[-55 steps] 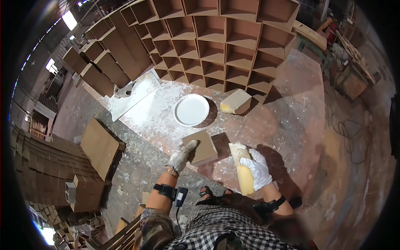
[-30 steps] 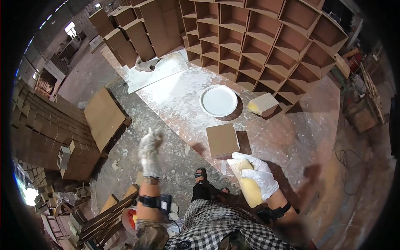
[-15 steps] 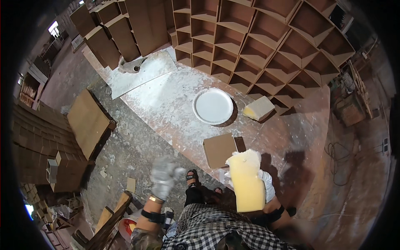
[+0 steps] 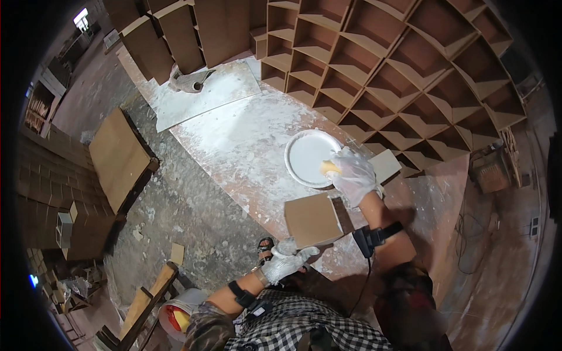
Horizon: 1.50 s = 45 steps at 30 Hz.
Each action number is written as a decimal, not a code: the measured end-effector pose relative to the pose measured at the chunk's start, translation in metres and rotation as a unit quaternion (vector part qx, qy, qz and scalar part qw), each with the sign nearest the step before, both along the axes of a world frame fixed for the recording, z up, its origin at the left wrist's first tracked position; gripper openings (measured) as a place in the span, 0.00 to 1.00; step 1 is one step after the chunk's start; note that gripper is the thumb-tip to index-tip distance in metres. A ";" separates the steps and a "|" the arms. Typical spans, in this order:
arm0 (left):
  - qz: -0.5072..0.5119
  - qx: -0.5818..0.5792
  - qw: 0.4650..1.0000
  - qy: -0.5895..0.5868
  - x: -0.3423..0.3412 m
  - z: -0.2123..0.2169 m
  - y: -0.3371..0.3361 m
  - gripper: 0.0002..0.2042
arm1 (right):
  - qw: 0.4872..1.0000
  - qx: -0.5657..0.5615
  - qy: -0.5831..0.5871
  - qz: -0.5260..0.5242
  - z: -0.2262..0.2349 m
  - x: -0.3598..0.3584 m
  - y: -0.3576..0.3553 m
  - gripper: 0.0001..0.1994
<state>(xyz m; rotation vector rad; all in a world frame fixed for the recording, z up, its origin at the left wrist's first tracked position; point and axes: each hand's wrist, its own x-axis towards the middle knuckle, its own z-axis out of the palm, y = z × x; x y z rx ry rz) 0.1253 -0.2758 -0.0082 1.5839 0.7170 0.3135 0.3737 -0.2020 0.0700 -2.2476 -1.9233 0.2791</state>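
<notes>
A: Starting at the left, what is there?

B: Stacks of brown boards (image 4: 117, 158) lie on the rough floor, and further back a pale sheet (image 4: 205, 93) lies flat with a grey bag (image 4: 188, 80) on it. None of that is being touched.

A: And the left hand (image 4: 285, 262)?

B: It hangs low near the person's knees, gloved, fingers loosely curled and holding nothing. It is just below the near edge of a square brown panel (image 4: 312, 219) that lies flat on the dusty slab.

A: The right hand (image 4: 353, 174)?

B: It reaches out over the near right rim of a white dish (image 4: 307, 158), gloved fingers closed around a yellow sponge (image 4: 329, 168). Only a small yellow end shows past the fingers, so its long axis cannot be read for sure; that end points left, into the dish.

A: How far along does the work seem?

B: As a judgement, early to middle: the sponge looks to be at the dish taking up whatever white stuff is in it. The square panel's face is bare brown, so coating it appears not yet done. A pale block (image 4: 386, 165) sits just right of the hand, untouched, and the wall of brown shelving (image 4: 410, 76) stands behind
</notes>
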 end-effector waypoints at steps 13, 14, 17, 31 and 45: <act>0.104 -0.188 0.973 -0.083 -0.029 0.009 0.024 0.15 | 1.000 -0.013 -0.027 -0.005 -0.016 -0.010 0.020 0.16; 0.100 -0.186 0.974 -0.086 -0.021 0.006 0.024 0.15 | 0.998 -0.051 -0.043 -0.009 -0.022 -0.006 0.021 0.16; 0.098 -0.151 0.981 -0.077 -0.012 0.001 0.022 0.16 | 0.999 -0.003 -0.051 0.013 -0.032 0.001 0.013 0.16; -0.026 0.284 0.959 0.002 0.010 -0.031 -0.004 0.09 | 0.940 -0.017 0.339 0.028 0.052 -0.015 -0.111 0.17; -0.003 0.344 0.939 0.030 0.022 -0.044 -0.010 0.12 | 0.997 0.062 0.044 0.015 -0.033 -0.024 -0.138 0.24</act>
